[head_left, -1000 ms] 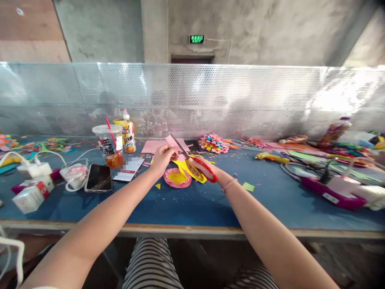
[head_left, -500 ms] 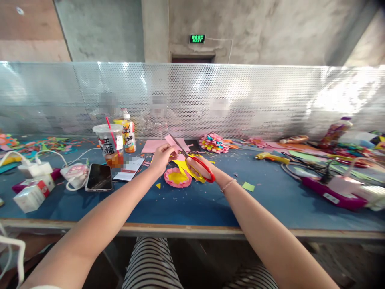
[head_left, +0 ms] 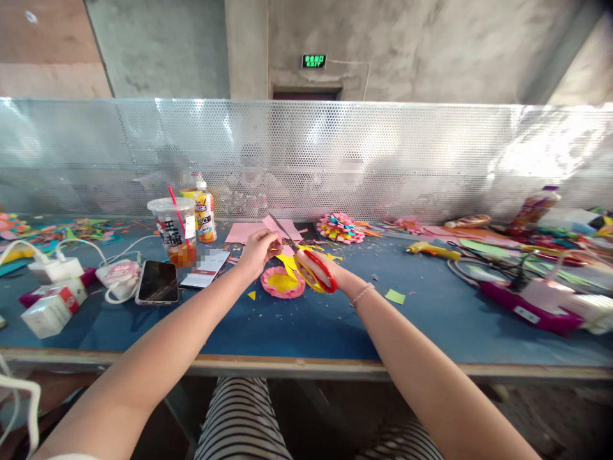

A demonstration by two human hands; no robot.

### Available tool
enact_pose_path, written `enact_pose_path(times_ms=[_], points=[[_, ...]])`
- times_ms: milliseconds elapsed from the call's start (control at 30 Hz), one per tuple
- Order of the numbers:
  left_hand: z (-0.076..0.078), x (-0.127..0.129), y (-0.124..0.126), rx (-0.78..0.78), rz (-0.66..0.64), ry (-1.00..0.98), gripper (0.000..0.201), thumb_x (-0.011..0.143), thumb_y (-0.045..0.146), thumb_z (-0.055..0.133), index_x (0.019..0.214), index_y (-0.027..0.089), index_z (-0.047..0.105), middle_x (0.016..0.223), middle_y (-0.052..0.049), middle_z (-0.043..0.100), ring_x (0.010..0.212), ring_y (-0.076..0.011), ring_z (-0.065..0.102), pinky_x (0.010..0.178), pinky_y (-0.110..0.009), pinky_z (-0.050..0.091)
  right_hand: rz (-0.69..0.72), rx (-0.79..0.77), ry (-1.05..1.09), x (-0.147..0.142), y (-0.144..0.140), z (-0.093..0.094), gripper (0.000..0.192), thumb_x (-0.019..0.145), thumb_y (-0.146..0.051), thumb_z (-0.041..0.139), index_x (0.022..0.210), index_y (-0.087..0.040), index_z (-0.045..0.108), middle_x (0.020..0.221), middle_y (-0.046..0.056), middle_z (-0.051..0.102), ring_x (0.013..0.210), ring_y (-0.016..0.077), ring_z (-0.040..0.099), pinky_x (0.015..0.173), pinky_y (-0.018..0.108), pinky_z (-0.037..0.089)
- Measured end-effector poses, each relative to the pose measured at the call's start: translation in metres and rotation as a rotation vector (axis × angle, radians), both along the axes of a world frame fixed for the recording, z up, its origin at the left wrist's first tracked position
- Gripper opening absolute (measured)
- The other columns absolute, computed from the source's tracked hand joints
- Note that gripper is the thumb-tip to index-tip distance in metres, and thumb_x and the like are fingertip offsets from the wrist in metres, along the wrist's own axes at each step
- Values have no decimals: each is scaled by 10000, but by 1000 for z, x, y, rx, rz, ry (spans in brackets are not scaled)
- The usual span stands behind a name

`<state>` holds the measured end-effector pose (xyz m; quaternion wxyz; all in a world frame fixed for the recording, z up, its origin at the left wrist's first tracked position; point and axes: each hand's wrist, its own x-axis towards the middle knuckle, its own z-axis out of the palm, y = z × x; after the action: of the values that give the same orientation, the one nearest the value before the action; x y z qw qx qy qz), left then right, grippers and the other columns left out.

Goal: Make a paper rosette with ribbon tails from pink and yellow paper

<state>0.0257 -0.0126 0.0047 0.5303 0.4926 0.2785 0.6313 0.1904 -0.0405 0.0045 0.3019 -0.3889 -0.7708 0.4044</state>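
Note:
Red-handled scissors (head_left: pixel 327 276) are in my right hand (head_left: pixel 317 263), whose fingers are in the handle loops. Their dark blades point away and to the left, beside a piece of pink paper (head_left: pixel 276 225). My left hand (head_left: pixel 261 250) pinches the near edge of that paper, its fingertips close to the blades. Below both hands lies a round pink paper piece with a yellow centre (head_left: pixel 282 282). Yellow paper scraps (head_left: pixel 288 262) sit under the scissors, partly hidden by my right hand.
A flat pink sheet (head_left: pixel 239 232) and a multicoloured paper pompom (head_left: pixel 341 228) lie behind my hands. Left stand a drink cup (head_left: pixel 172 230), a bottle (head_left: pixel 205 214) and a phone (head_left: pixel 158 282). Rightward are a yellow glue gun (head_left: pixel 431 250) and a purple power strip (head_left: pixel 531 311). A perforated screen (head_left: pixel 407 160) rises behind.
The scissors' red handle has shifted slightly left and down with my right hand. My left hand stays nearly where it was, still pinching the pink paper.

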Motion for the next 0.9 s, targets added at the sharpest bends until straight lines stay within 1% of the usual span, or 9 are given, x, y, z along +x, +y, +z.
enact_pose_path(times_ms=[133, 200, 267, 433, 533, 667, 900], points=[[-1, 2, -2, 5, -31, 23, 195, 610, 281, 663, 590, 140, 528, 549, 12, 550, 487, -75, 531, 497, -199, 419, 118, -11, 82, 4, 4, -4, 472, 819, -623, 290, 628, -202, 382, 481, -43, 403, 406, 75, 359, 414, 240, 316], [0, 3, -5, 5, -42, 30, 187, 612, 274, 658, 588, 140, 531, 556, 12, 554, 486, -73, 528, 497, -201, 417, 138, 0, 99, 6, 6, -6, 474, 829, -615, 276, 632, -200, 395, 495, -43, 408, 418, 74, 360, 427, 236, 319], [1, 3, -6, 11, -54, 34, 179, 614, 269, 654, 587, 139, 535, 566, 9, 561, 488, -72, 526, 497, -200, 415, 157, -20, 120, 8, 8, -7, 470, 840, -601, 265, 639, -198, 399, 505, -43, 408, 425, 72, 358, 436, 232, 318], [0, 3, -5, 13, -59, -1, 189, 605, 261, 664, 582, 142, 519, 534, 9, 556, 473, -75, 520, 487, -199, 413, 199, -140, 183, 9, 8, -7, 448, 827, -599, 316, 670, -191, 412, 523, -42, 410, 426, 73, 346, 417, 232, 297], [-1, 2, -1, -3, -67, -16, 190, 611, 271, 658, 591, 145, 517, 525, 3, 563, 467, -84, 525, 486, -207, 416, 225, -174, 218, 8, 8, -8, 450, 795, -623, 360, 685, -189, 410, 522, -51, 391, 421, 65, 319, 406, 219, 276], [-3, 2, 0, -14, -76, -12, 185, 626, 289, 642, 612, 146, 526, 527, -4, 572, 462, -94, 531, 474, -214, 412, 229, -181, 255, 8, 10, -9, 459, 797, -625, 351, 694, -183, 418, 520, -53, 390, 416, 59, 329, 401, 206, 274], [-1, 5, -6, 6, -98, -1, 192, 622, 276, 651, 595, 141, 516, 525, 4, 559, 445, -89, 523, 444, -206, 393, 240, -107, 191, 9, 12, -9, 473, 818, -620, 309, 651, -187, 403, 509, -44, 413, 404, 62, 353, 397, 209, 280]])
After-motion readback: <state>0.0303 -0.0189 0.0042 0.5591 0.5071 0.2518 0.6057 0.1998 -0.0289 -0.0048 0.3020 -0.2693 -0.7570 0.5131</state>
